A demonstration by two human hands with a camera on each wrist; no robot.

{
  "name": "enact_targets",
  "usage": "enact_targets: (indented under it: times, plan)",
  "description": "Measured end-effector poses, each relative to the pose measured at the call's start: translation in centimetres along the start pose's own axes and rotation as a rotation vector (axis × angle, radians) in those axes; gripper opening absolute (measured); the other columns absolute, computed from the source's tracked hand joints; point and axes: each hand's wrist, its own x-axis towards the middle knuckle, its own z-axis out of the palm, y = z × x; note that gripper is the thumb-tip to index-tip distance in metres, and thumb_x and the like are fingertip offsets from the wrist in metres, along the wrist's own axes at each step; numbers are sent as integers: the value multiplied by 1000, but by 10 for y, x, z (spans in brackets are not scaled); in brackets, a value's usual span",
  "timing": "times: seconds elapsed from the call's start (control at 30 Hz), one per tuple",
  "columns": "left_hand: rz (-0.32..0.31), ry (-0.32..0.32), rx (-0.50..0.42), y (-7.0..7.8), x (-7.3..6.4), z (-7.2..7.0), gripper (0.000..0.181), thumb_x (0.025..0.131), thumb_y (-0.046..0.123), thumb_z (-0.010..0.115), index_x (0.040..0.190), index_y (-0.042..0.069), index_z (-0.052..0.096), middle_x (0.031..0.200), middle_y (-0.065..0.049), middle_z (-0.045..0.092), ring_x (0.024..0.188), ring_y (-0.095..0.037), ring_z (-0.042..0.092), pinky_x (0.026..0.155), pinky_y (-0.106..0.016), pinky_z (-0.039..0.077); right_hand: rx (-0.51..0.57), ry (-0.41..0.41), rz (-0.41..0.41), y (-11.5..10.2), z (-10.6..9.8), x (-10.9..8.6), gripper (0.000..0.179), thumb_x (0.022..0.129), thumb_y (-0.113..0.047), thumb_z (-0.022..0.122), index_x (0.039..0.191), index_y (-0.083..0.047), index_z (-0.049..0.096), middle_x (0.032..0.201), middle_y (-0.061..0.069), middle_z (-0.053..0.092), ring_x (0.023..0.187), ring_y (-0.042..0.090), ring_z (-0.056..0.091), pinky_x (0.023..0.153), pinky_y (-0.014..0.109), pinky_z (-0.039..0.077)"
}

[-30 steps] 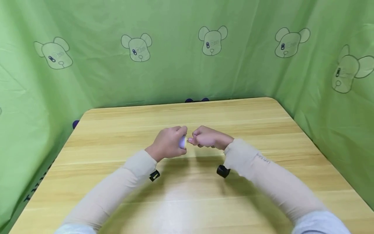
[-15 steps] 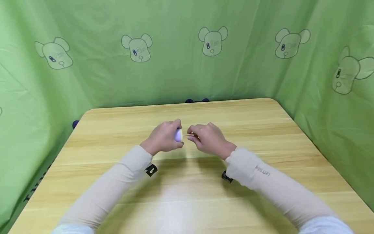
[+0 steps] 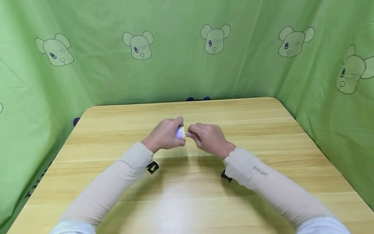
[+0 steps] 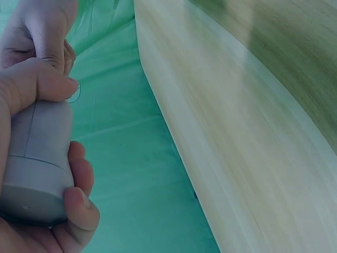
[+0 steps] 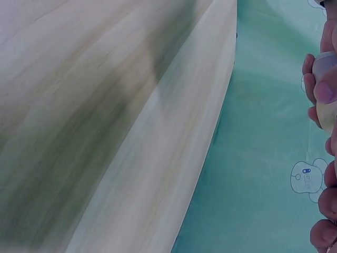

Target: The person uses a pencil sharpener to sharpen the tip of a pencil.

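My left hand [image 3: 166, 134] grips a small rounded pale-purple body with a yellowish end [image 3: 180, 133], held above the table. In the left wrist view this smooth body [image 4: 39, 137] shows seam lines and a darker base, with thumb and fingers curled round it. Its kind cannot be made out. From the yellowish end a short piece of a thin rod [image 3: 187, 133] sticks out to the right. My right hand [image 3: 208, 136] pinches that rod between thumb and forefinger, hiding its other end. The right wrist view catches only the yellowish part [image 5: 326, 116] and fingers at its edge.
Below both hands lies a wooden table [image 3: 187, 182] with rounded far corners. A green curtain [image 3: 175, 74] with bear-head prints hangs behind it and along both sides. A black wrist mount [image 3: 152, 167] hangs under the left sleeve, another [image 3: 226, 176] under the right.
The right hand has turned over from a knuckles-forward pose to a pinch on the rod. Half a second ago more rod showed; now the hand is closer to the purple body.
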Motion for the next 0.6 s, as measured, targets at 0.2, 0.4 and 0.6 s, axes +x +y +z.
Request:
enact_targets:
  times: [0.2, 0.4, 0.6]
  plan:
    - [11, 7, -10, 0, 0, 2, 38, 67, 17, 80, 91, 8, 52, 76, -3, 59, 66, -17, 58, 55, -25, 48, 20, -1, 17, 1, -1, -1, 18, 88, -19, 72, 77, -14, 59, 59, -7, 48, 48, 5, 39, 40, 24, 31]
    - [12, -1, -15, 0, 0, 4, 38, 66, 17, 80, 89, 9, 51, 74, -3, 58, 64, -17, 57, 53, -24, 47, 31, -34, 45, 2, -3, -2, 22, 88, -21, 71, 75, -14, 56, 57, -8, 44, 48, 5, 37, 40, 25, 32]
    - [-78, 3, -7, -16, -8, -1, 40, 66, 17, 80, 90, 9, 49, 76, -5, 59, 67, -21, 58, 55, -28, 50, 23, -69, 152, 17, -9, -14, 20, 89, -19, 69, 74, -14, 58, 58, -8, 48, 46, 6, 39, 41, 28, 36]
